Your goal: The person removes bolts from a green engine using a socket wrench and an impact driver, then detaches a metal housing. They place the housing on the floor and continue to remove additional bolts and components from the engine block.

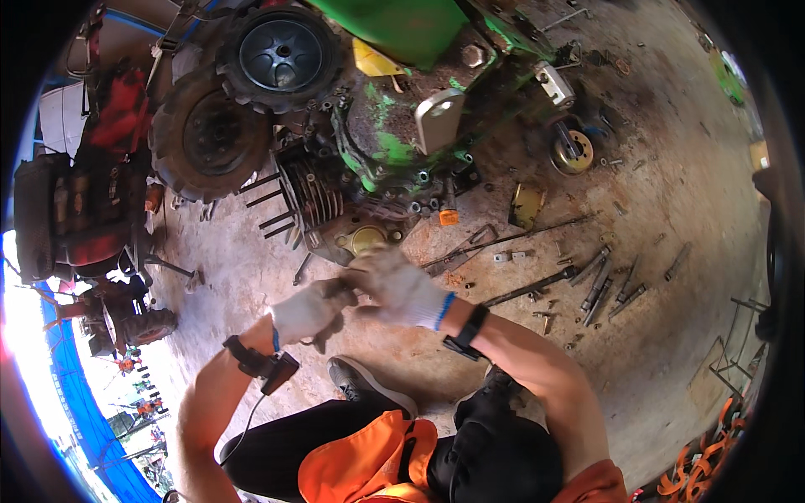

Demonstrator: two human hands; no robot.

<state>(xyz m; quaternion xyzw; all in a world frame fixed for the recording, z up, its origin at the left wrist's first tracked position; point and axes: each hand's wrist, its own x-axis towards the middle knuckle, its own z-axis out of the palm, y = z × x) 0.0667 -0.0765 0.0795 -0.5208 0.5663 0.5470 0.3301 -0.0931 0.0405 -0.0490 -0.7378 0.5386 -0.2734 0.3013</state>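
Note:
My left hand (309, 315) and my right hand (401, 290), both in white knitted gloves with blue cuffs, meet in front of my body. The fingers of both are curled together, smeared a little by motion, and what they hold is hidden. Just beyond the right fingers lies a round brass-coloured metal part (367, 241). A finned engine cylinder (312, 194) with long studs sticks out past the hands, against the greasy green machine housing (387, 134). A small orange piece (449, 218) sits by the housing's lower edge.
Two treaded wheels (281, 54) stand at the far left of the machine. Several sockets and tools (597, 289) lie on the concrete floor to the right, with a long dark bar (532, 287). A yellow pulley (573, 152) is farther back. Red machinery (84, 226) stands left.

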